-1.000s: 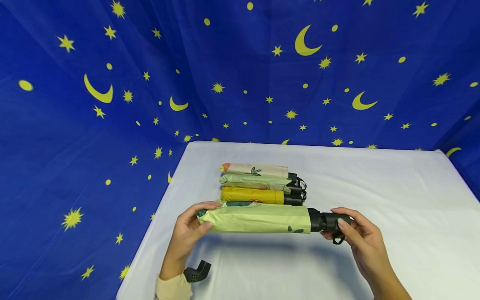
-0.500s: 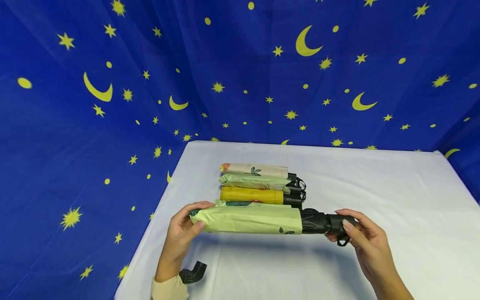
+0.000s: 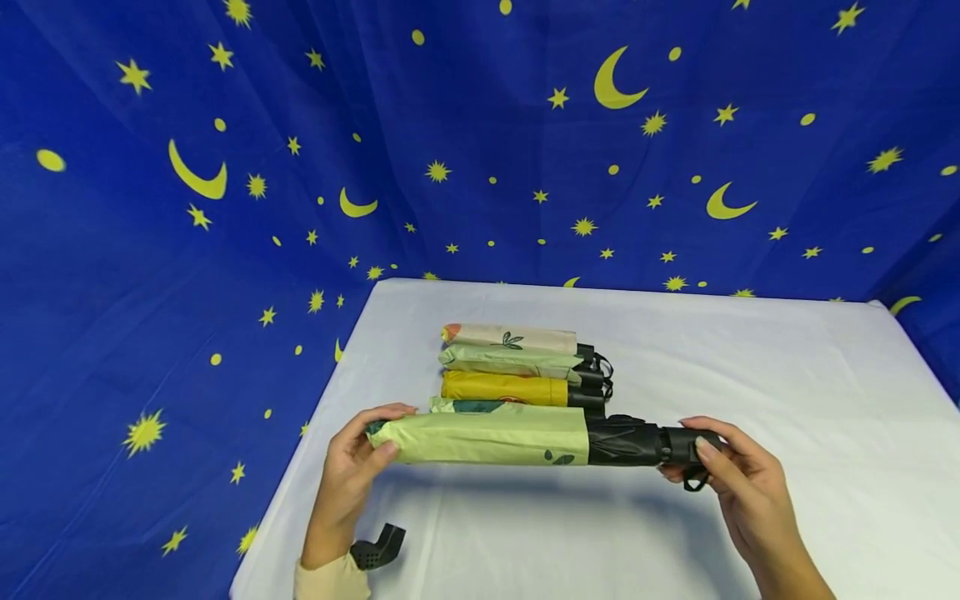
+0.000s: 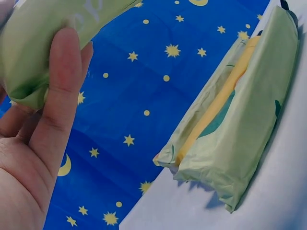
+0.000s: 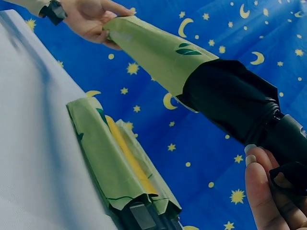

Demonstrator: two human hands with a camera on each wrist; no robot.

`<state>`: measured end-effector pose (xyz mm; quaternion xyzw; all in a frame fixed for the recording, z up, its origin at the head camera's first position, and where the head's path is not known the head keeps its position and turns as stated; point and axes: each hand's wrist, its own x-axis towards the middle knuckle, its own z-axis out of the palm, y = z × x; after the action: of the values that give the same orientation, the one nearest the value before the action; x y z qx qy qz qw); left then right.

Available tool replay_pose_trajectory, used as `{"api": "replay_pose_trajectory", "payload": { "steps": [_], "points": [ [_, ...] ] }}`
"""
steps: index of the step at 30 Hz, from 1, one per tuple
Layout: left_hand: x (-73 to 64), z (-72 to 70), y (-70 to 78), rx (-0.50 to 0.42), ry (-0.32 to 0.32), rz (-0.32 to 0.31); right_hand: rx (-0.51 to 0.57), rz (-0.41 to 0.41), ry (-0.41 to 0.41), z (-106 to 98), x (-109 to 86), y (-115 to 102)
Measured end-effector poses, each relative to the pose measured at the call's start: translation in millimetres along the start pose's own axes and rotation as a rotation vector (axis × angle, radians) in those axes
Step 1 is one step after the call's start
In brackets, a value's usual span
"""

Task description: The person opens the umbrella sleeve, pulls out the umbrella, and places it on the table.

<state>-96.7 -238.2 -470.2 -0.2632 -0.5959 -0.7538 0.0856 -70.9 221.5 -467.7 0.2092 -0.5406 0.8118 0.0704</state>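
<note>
A black folding umbrella [image 3: 626, 442] lies level above the white table, partly inside a light green sleeve [image 3: 480, 437] with dark leaf prints. My left hand [image 3: 348, 462] pinches the sleeve's far-left end between thumb and fingers. At the other end, my right hand [image 3: 750, 479] grips the black handle [image 3: 681, 446], from which a wrist loop hangs. The right wrist view shows the black folded canopy [image 5: 230, 98] bared between sleeve and handle. In the left wrist view the sleeve's gathered end [image 4: 29, 57] sits against the fingers.
Behind the held umbrella lie several sleeved umbrellas side by side: a cream one [image 3: 540, 339], a pale green one [image 3: 510, 362], a yellow one [image 3: 506, 387] and a light green one [image 3: 480, 406], partly hidden. A blue star-patterned cloth [image 3: 487, 125] hangs around the white table [image 3: 787, 375].
My left hand has moved left with the sleeve, and my right hand slightly right with the handle. More of the black canopy shows between them. The umbrellas on the table stay put.
</note>
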Motion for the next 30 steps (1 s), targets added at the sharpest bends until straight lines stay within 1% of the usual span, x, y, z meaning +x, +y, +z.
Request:
{"api": "replay_pose_trajectory", "payload": {
  "steps": [3, 6, 12, 17, 20, 21, 23, 25, 30],
  "points": [
    [-0.7, -0.6, 0.8, -0.003, 0.002, -0.004, -0.01, 0.004, 0.007, 0, -0.6, -1],
    [-1.4, -1.1, 1.6, 0.01, 0.008, -0.011, -0.046, 0.027, 0.033, -1, -2.1, -3],
    [-3.8, -2.0, 3.5, 0.026, 0.019, -0.014, -0.032, 0.028, 0.046, -3, -4.9, -5],
    [-4.5, -2.8, 5.7, 0.026, 0.023, -0.018, -0.073, 0.049, 0.065, -3, -5.9, -8],
    [-4.7, -3.5, 5.8, 0.022, 0.025, -0.019, -0.04, 0.036, 0.056, -4, -6.0, -7],
    [-4.9, -3.7, 5.7, 0.019, 0.024, -0.016, -0.044, 0.04, 0.063, -4, -6.2, -8],
    [-5.0, -4.2, 5.3, 0.017, 0.021, -0.009, -0.057, 0.057, 0.075, -3, -6.6, -9],
    [-5.3, -4.8, 4.8, 0.014, 0.017, -0.002, -0.108, 0.085, 0.098, -2, -7.2, -11],
    [-6.0, -5.8, 4.0, 0.008, 0.023, 0.003, -0.17, 0.113, 0.108, -2, -7.6, -15]
  ]
}}
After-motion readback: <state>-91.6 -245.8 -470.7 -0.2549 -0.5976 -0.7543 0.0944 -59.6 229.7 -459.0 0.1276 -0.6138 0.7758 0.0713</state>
